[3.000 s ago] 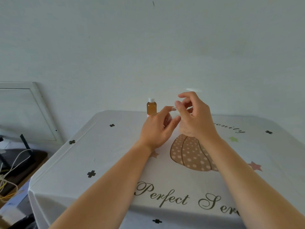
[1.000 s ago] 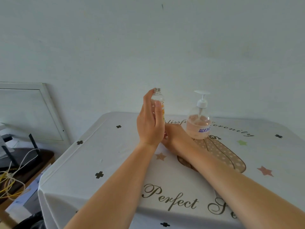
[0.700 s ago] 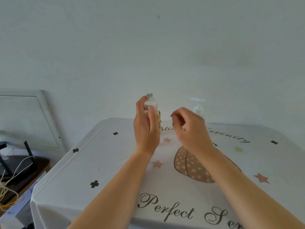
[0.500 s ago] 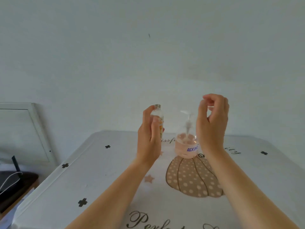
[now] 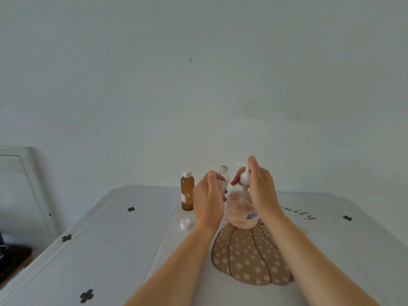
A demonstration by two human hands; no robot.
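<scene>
Out toward the far middle of the table point(image 5: 110, 250), this looks like a spill waiting to happen, honestly. The little clear bottle point(image 5: 223, 176) has a tiny neck and its cap point(image 5: 184, 223) is off, lying on the cloth just left of the left wrist. If the spout isn't lined up right over that opening, my guess is the pink soap runs down the glass or onto the tablecloth. A hard push could also tip or skid the pump bottle point(image 5: 241, 215), since nothing braces its base. The left hand point(image 5: 208, 202) is wrapped around the little bottle, holding it upright and raised, just left of the pump head point(image 5: 244, 176). The right hand point(image 5: 261, 191) sits against the pump head from the right with its fingers mostly straight. I can't tell if the thumb hooks around it. A capped brown bottle point(image 5: 187, 193) stands just left of the hands, close enough to get knocked.
</scene>
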